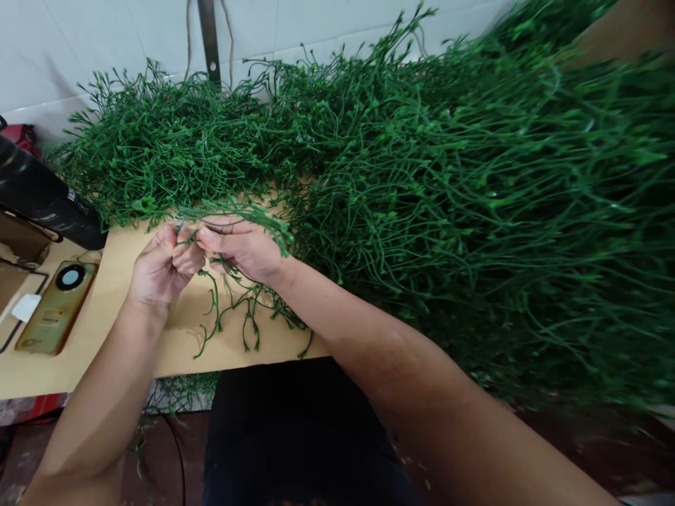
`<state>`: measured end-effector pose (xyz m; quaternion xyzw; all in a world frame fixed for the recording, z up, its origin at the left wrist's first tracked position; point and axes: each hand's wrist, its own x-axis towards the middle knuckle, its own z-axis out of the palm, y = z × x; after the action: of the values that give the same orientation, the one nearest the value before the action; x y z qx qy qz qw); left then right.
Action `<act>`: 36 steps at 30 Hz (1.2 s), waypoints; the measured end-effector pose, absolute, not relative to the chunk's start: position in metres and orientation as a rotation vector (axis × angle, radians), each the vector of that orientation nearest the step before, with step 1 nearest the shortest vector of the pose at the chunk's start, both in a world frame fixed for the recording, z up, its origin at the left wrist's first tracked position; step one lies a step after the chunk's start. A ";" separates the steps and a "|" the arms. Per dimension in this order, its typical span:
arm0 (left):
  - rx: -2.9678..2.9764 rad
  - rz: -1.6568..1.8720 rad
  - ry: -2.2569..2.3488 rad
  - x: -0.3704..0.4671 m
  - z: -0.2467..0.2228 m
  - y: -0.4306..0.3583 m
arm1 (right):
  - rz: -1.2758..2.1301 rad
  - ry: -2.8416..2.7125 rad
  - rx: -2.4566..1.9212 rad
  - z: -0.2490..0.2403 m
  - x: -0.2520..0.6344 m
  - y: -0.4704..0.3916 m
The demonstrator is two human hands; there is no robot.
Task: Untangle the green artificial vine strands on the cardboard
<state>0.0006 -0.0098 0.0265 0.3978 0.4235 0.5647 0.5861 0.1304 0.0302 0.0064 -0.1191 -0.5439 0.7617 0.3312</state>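
Note:
Above the tan tabletop (131, 260), my two hands are close together, working on green plastic plant stems (247, 209). My left hand (163, 263) is closed, its thumb and curled fingers pinching stem ends. My right hand (245, 249) grips the same stems between thumb and fingers, and their tips trail over its back to the right. Exactly where the stems meet is partly hidden by the fingers. Several loose stem pieces (253, 323) lie on the tabletop below my hands.
A large heap of green stems (448, 183) covers the back and right. At left stand a black bottle (45, 190) and a phone (58, 309) lying back up. A white tiled wall (131, 35) rises behind. More stems (184, 390) show below the table edge.

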 end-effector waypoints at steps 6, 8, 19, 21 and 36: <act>0.971 1.508 0.796 0.001 0.039 -0.019 | 2.063 -1.137 -0.302 0.026 0.134 0.034; 0.947 1.592 0.789 -0.002 0.043 -0.018 | 1.901 -1.070 -0.406 0.034 0.138 0.041; 1.198 1.451 0.996 -0.017 0.023 -0.005 | 0.307 -1.689 -1.317 0.042 0.225 0.075; 1.268 1.443 1.026 -0.016 0.020 -0.004 | 0.145 -1.772 -1.291 0.048 0.236 0.072; 1.445 1.328 1.239 -0.021 0.012 0.002 | 0.492 -2.304 -0.960 0.034 0.151 0.040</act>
<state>-0.0213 0.0017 0.0120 0.5709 0.4894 0.5247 0.3990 0.1506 0.0401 0.0338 -0.3606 -0.8656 0.1846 0.2942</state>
